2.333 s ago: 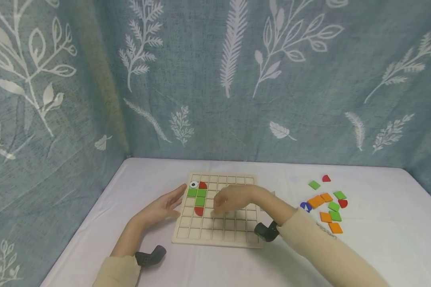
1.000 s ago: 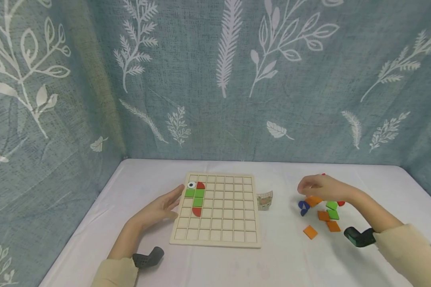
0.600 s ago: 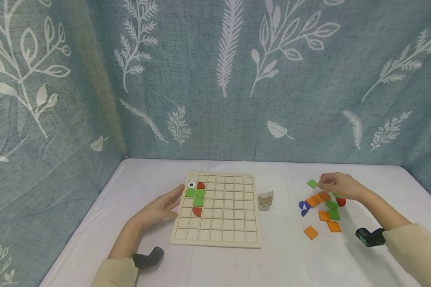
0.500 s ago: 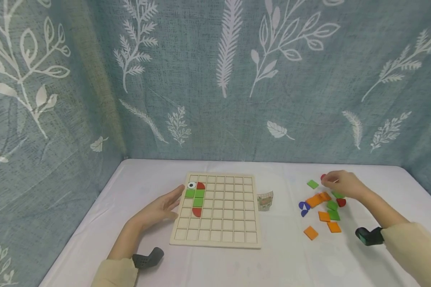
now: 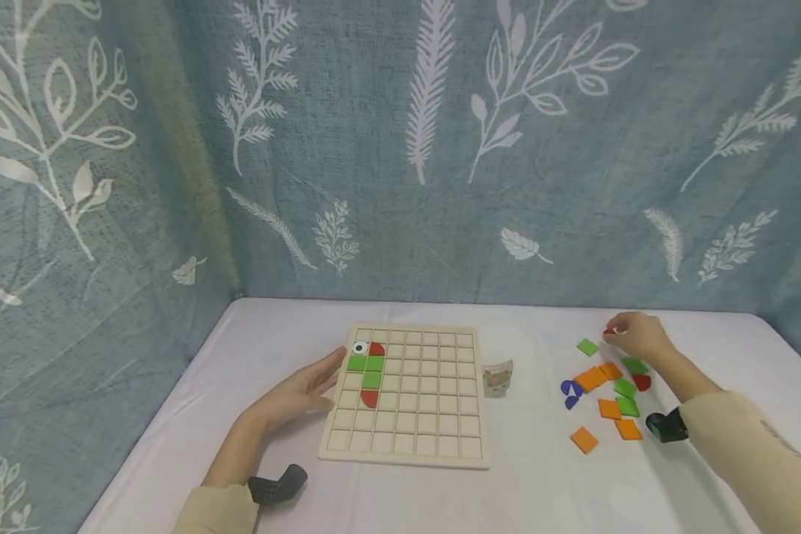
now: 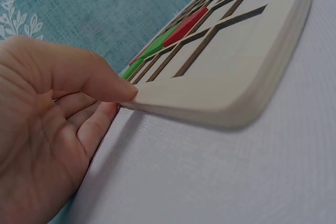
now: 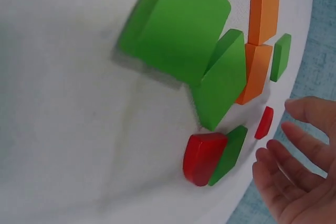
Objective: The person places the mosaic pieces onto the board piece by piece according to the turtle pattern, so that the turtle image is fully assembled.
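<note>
The wooden grid board lies on the white table. Along its left edge rests my left hand, fingers fairly straight; in the left wrist view its thumb touches the rim. Set in the grid's upper left are a round eye tile, green squares and red rounded tiles. At the far right my right hand reaches to a loose red rounded tile. The right wrist view shows its fingers loosely bent, a little apart from that red tile.
Several loose orange tiles, green tiles and blue rounded tiles lie between the board and my right forearm. Another red tile touches a green one. A small printed paper sits at the board's right edge.
My right hand has left the board for the loose tiles, then shifted back toward the far red tile. A lone orange square and another blue tile now lie there. My left hand stays put.
</note>
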The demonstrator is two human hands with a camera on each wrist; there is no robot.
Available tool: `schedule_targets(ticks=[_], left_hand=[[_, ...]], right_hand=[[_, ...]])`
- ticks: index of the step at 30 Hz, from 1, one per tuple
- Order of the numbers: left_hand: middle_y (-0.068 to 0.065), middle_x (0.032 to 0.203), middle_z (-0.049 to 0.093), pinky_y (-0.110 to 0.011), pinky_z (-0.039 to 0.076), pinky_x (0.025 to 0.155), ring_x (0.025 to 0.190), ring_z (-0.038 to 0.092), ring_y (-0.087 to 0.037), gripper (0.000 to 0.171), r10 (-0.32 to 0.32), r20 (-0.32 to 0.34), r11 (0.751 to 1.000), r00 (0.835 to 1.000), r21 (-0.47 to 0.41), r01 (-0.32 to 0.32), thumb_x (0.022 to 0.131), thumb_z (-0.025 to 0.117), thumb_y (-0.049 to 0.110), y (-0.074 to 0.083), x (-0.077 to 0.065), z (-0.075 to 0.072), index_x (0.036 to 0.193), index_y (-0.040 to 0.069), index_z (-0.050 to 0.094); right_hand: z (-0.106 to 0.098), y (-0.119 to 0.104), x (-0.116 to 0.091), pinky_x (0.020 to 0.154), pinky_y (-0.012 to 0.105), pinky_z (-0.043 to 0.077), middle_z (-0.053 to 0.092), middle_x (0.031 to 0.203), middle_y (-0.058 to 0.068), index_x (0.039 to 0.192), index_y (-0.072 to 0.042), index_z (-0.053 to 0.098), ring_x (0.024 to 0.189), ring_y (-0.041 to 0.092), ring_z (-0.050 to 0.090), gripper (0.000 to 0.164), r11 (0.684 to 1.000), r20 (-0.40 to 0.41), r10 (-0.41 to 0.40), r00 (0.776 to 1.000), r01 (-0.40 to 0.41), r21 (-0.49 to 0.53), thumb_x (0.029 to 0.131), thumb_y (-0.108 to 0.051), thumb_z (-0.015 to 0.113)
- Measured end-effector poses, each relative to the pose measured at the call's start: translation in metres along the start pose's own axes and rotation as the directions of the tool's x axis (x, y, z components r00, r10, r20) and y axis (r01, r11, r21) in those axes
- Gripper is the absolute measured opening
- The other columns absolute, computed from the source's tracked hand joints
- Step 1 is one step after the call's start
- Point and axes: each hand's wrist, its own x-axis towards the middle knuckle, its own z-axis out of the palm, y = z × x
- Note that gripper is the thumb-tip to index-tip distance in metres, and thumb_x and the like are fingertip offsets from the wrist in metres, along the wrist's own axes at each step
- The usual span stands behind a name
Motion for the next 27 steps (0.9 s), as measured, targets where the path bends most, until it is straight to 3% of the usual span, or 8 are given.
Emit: schedule_targets(ticks=[9,19,27], left_hand=[[-0.017,0.154,0.001,-0.042,0.017,0.112,0.139,0.014,-0.038,0.091,-0.003,-0.009,1.0,1.0,0.007,0.003,0.074,0.062,-0.002,0.0009,-0.0007,0.0019,0.147,0.0,0.008],[-0.016,0.154,0.001,-0.043,0.018,0.112,0.139,0.012,-0.038,0.092,-0.004,-0.006,1.0,1.0,-0.016,0.004,0.074,0.064,0.0,0.0022,0.0005,0.0023,0.147,0.001,0.009],[-0.014,0.155,0.003,-0.041,0.019,0.112,0.139,0.015,-0.035,0.092,-0.016,-0.022,1.0,1.0,0.009,0.016,0.073,0.064,0.0,0.0029,0.0008,0.0027,0.148,0.003,0.01]], right_hand=[[0.0063,-0.0024,0.0109,0.084,0.049,0.05,0.055,0.108,0.031,0.111,0.012,0.054,0.087,0.037,0.053,0.04,0.999,0.048,0.034,0.998,-0.034,-0.005,0.084,-0.016,0.063],[0.0026,-0.0078,0.0104,0.081,0.049,0.051,0.057,0.104,0.032,0.107,0.015,0.057,0.087,0.04,0.054,0.035,0.999,0.049,-0.028,0.998,0.03,-0.034,0.082,-0.008,0.063],[-0.0012,-0.0095,0.0104,0.085,0.049,0.049,0.052,0.112,0.034,0.115,0.016,0.054,0.089,0.039,0.047,0.037,0.999,0.118,0.04,0.992,-0.037,-0.027,0.081,0.003,0.056]])
